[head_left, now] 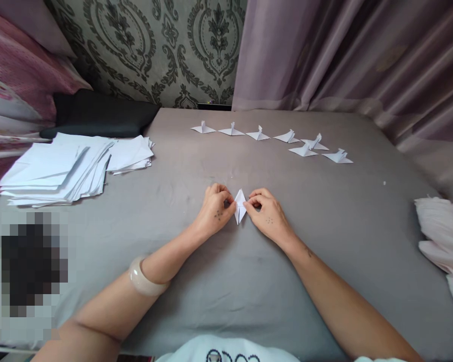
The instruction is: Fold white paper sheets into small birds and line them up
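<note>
Between my hands is a small white folded paper (240,210), diamond-shaped, with a slit running up its lower half. My left hand (216,207) pinches its left corner between thumb and fingers. On the opposite side, my right hand (267,211) grips the right corner the same way. The paper stands just above or on the grey sheet; I cannot tell which. Farther back, several finished-looking folded paper cranes (259,133) with spread wings form a row, two of them sitting nearer on the right.
Stacks of white paper sheets (56,171) lie on the left of the grey sheet-covered surface (173,201), before a black cushion-like object (101,114). A crumpled pale cloth (440,236) lies at the right edge. Purple curtains (287,55) hang behind. A pixelated patch covers the lower left.
</note>
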`<state>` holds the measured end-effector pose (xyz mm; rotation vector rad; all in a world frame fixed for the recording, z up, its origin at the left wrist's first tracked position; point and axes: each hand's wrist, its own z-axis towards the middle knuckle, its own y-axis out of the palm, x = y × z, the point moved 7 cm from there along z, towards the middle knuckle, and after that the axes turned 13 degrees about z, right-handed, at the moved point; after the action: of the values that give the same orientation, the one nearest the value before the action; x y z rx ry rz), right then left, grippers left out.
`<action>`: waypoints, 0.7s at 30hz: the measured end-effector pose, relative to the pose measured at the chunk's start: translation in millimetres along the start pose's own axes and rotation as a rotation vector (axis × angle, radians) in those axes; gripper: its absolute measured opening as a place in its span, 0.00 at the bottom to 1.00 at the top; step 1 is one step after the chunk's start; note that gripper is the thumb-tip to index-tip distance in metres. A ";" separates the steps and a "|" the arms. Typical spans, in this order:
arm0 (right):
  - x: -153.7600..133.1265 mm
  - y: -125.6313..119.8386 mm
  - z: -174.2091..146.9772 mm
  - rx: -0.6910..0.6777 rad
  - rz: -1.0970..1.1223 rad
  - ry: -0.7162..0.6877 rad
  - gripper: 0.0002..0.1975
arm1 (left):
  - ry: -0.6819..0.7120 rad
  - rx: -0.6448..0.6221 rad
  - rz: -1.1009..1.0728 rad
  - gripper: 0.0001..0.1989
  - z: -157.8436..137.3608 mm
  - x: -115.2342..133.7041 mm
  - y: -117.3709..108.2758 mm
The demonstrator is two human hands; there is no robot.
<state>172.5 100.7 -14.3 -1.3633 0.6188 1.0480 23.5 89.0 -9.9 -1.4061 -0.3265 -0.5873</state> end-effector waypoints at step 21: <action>2.9 1.1 2.0 0.016 -0.003 0.082 0.10 | -0.107 0.045 0.047 0.08 0.0 0.3 1.0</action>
<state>172.4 103.2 -17.0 -1.3985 0.6845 0.9863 24.3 88.9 -10.6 -1.4006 -0.3895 -0.4645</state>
